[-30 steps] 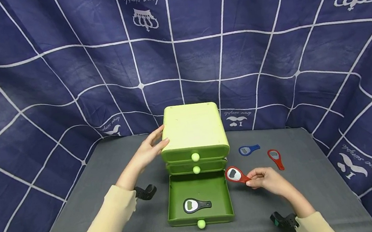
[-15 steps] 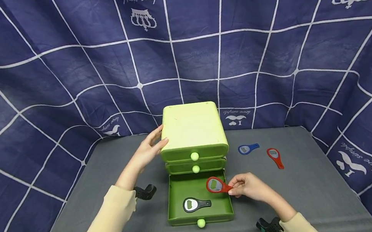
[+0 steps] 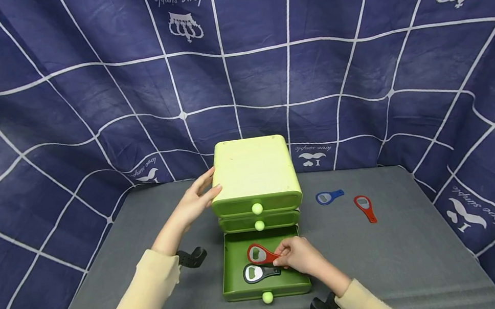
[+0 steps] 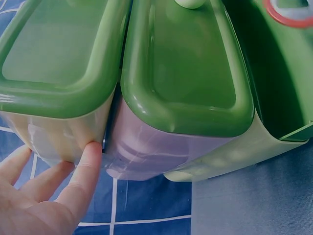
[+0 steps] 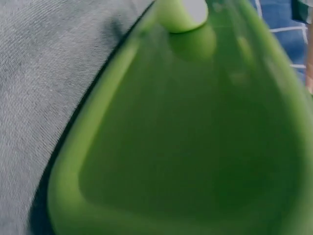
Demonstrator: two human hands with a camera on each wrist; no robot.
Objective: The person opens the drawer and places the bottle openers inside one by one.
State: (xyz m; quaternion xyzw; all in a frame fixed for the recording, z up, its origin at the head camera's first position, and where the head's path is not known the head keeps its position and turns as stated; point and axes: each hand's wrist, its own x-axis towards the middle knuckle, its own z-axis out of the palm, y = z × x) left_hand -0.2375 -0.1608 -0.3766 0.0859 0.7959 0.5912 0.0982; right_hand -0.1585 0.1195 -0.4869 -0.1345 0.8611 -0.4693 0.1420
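A small chest of drawers [image 3: 255, 166], pale yellow-green on top, stands with its green bottom drawer [image 3: 237, 256] pulled out. My left hand [image 3: 190, 202] rests on the chest's left side; in the left wrist view its fingertips touch the side of the top tier. Over the open drawer, my right hand [image 3: 301, 257] pinches a red bottle opener [image 3: 269, 258] by its handle, the ring end pointing left. A black bottle opener [image 3: 268, 271] lies in the drawer just in front of it. The right wrist view shows mostly the drawer front [image 5: 186, 137], not the hand's grip.
To the right of the chest, a blue bottle opener [image 3: 337, 194] and another red bottle opener [image 3: 369, 211] lie on the grey table cloth [image 3: 408, 258]. The two upper drawers are closed. A blue checked curtain [image 3: 261, 80] hangs behind.
My right hand has carried the red bottle opener leftward, from beside the chest to over the open drawer, near the black one. My left hand has stayed on the chest's side.
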